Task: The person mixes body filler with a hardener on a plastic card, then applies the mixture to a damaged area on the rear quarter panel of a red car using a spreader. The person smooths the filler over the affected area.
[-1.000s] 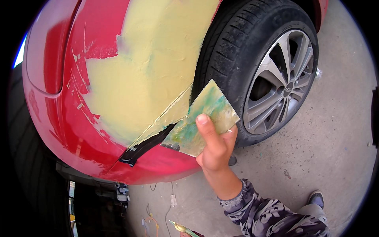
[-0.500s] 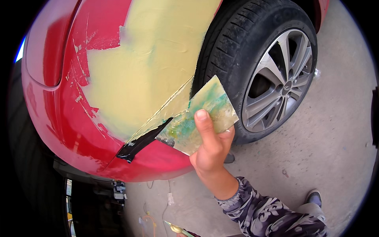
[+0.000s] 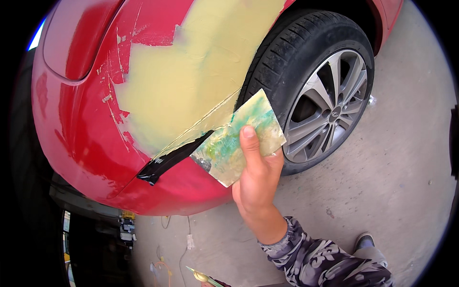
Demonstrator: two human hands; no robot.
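Observation:
My right hand (image 3: 258,184) comes in from the lower right in a patterned sleeve. Its thumb presses on the face of a flat square putty spreader (image 3: 248,129), smeared yellow and green; the other fingers are hidden behind. The spreader overlaps the lower corner of a red car bumper (image 3: 86,143), beside the wheel arch. Pale yellow putty (image 3: 177,91) covers a broad patch there, with a raised ridge along its lower edge. Black tape (image 3: 172,160) runs just below that ridge. At the bottom edge, my left hand (image 3: 206,284) barely shows, gripping a thin putty-smeared blade (image 3: 204,276).
Close to the spreader stands a black tyre (image 3: 282,71) with a silver alloy rim (image 3: 330,105). Cables (image 3: 184,248) trail over the concrete floor (image 3: 382,167). A shoe (image 3: 365,240) is at lower right, and small equipment (image 3: 127,229) sits under the car.
The view has shifted, so the car's putty patch appears farther right and higher. My right hand keeps its grip, with the spreader at about the same place on the bumper.

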